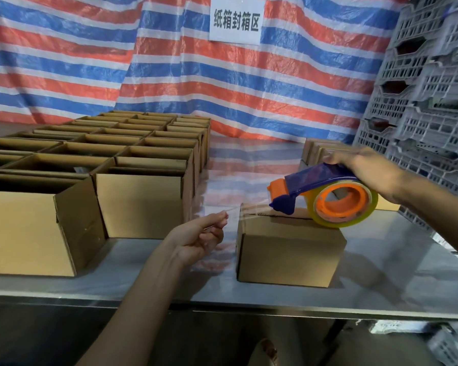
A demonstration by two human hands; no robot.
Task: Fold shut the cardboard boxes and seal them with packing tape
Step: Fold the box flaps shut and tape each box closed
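Note:
A small cardboard box (288, 254) with its flaps folded shut sits on the table, right of centre. Over its top my right hand (368, 167) grips a blue and orange tape dispenser (325, 196) loaded with a clear tape roll. A strip of clear tape (246, 208) stretches from the dispenser's mouth leftward past the box's left edge. My left hand (204, 236) pinches the free end of that strip just left of the box, thumb and forefinger together.
Several open cardboard boxes (143, 204) stand in rows across the left of the metal table (275, 297). More boxes (320, 151) lie at the back right. Stacked grey plastic crates (421, 114) rise along the right edge. A striped tarp hangs behind.

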